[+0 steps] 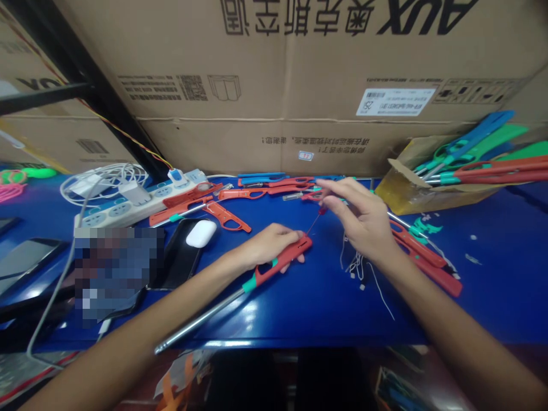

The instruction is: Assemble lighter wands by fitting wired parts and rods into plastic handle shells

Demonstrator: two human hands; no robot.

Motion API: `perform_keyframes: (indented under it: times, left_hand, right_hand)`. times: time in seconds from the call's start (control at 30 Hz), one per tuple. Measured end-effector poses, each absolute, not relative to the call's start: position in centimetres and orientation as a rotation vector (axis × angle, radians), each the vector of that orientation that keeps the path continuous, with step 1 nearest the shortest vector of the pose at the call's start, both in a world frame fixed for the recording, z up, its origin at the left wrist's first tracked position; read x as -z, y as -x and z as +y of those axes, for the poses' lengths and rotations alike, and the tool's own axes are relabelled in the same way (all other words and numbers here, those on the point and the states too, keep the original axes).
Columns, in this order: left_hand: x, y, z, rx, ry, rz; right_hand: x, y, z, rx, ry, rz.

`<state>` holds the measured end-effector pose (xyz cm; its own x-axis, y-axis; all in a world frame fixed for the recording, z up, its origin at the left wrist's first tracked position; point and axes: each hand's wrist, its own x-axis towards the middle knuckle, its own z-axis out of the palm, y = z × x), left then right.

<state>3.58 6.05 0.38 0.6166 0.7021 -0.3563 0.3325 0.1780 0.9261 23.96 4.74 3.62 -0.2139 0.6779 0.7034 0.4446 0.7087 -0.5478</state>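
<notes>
Red grabber tool (283, 258), its rod (197, 323) pointing lower left.
Left hand (268, 245) grips it; right hand (363, 221) pinches a screwdriver (320, 212) (box (299, 63) behind reads AUX).

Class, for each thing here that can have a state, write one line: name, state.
left hand, closed around the red-handled tool
right hand, pinching the screwdriver, tip at the tool's handle
power strip, charger plugged in
earbud case, shut, on the phone
phone, screen dark
cardboard box, open, long tools sticking out

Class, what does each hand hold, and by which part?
The left hand grips a red grabber handle around its middle. The right hand pinches a thin screwdriver by its red top end.
</notes>
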Motion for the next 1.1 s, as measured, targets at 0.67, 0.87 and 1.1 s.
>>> perform_keyframes:
  times: [0.67,0.87,1.1]
  left_hand:
    - [-0.43,-3.68,6.12,-0.335,-1.395,0.962]
    - [-0.44,-3.63,6.07,-0.33,-1.395,0.966]
    - [-0.28,-3.58,6.18,-0.323,-1.417,0.961]
  right_hand:
    - [-3.84,-23.91,4.75,-0.23,0.913,-1.819]
    - [-3.95,-24.03,4.84,-0.423,0.847,-1.835]
    - [-3.83,-24.25,5.09,-0.464,0.852,-1.862]
